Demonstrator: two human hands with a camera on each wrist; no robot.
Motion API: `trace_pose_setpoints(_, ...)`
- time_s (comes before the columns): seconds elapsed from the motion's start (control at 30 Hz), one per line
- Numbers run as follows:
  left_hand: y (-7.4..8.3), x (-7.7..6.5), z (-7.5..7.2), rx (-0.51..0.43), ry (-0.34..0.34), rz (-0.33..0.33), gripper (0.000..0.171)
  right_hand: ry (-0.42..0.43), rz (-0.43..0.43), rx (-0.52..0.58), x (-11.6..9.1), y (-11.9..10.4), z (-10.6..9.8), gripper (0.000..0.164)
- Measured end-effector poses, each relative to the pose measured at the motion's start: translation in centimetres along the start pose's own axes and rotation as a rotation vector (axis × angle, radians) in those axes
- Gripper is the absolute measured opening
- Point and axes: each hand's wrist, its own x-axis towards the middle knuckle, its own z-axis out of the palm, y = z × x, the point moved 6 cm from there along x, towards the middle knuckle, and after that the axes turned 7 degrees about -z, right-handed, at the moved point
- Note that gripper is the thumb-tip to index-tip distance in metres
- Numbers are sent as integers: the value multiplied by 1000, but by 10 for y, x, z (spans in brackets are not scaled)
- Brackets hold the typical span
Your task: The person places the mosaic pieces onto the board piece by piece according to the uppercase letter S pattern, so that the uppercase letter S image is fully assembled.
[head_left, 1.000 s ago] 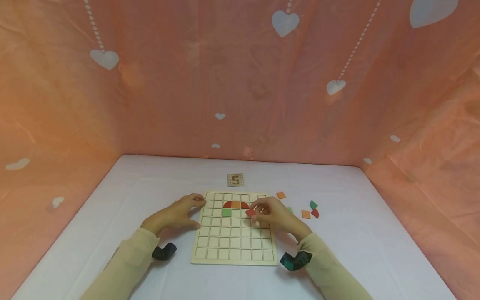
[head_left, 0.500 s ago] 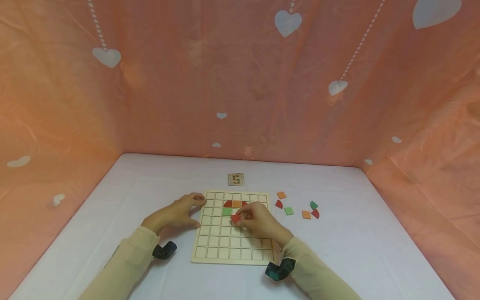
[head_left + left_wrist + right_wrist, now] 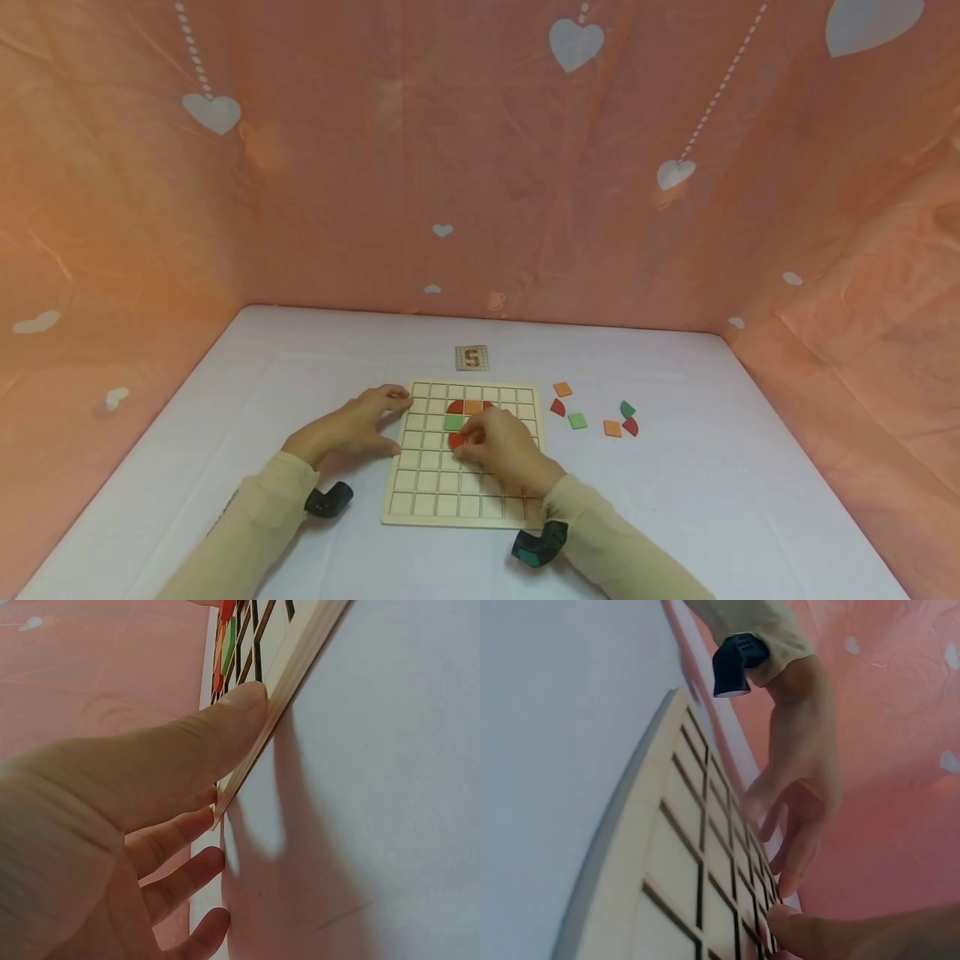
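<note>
A cream wooden grid board lies on the white table. My left hand rests at its left edge, thumb and fingertips spread along the rim; in the left wrist view the thumb lies against the board's side. Between thumb and fingers, my right hand pinches a red quarter-circle tile over the cell just below a green square tile. Above that green tile, a row holds a red quarter-circle, an orange square and another red quarter-circle, partly covered by my right hand.
Behind the board lies a small card printed with a coloured shape on a grid. Loose tiles lie to the right: orange squares, a green square, red quarter-circles and a dark green one. A pink curtain surrounds the table.
My right hand has carried the red quarter-circle leftward and slightly nearer across the board, to below the green square. Loose tiles it covered on the right now show. My left hand stays put.
</note>
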Motion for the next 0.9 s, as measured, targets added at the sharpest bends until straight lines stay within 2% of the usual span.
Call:
trace_pose_setpoints(0.23,0,0,1,-7,-8,-16,76,14,-25,-112,-1,-2,3,24)
trace_pose_setpoints(0.5,-1,1,1,-11,-5,-19,77,12,-5,-91,-1,-1,3,25)
trace_pose_setpoints(0.9,-1,-1,1,-23,-12,-34,78,-5,-38,-48,-2,-1,3,20)
